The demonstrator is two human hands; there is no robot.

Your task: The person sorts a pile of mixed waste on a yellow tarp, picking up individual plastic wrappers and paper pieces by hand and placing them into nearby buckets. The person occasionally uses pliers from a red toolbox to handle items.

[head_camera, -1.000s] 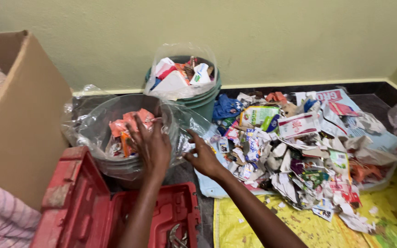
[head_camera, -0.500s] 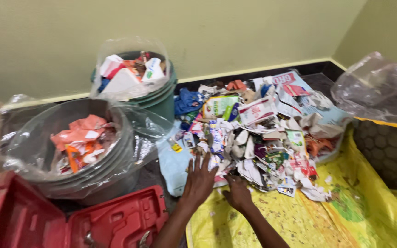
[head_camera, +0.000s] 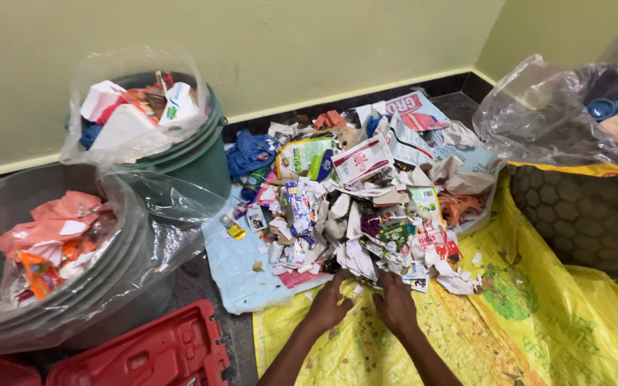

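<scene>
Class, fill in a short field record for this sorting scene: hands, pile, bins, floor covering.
Left hand: palm down at near edge of the heap of torn paper and wrappers
Right hand: beside it, fingers in the scraps
Bins: grey plastic-lined bin with orange scraps; green plastic-lined bin with cartons
Floor covering: yellow woven sack
Near corner: red plastic case

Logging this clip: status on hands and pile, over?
Left hand and right hand open, fingertips in the near edge of the torn-paper pile. Nothing gripped. Yellow sheet underneath; nothing blocking.
</scene>
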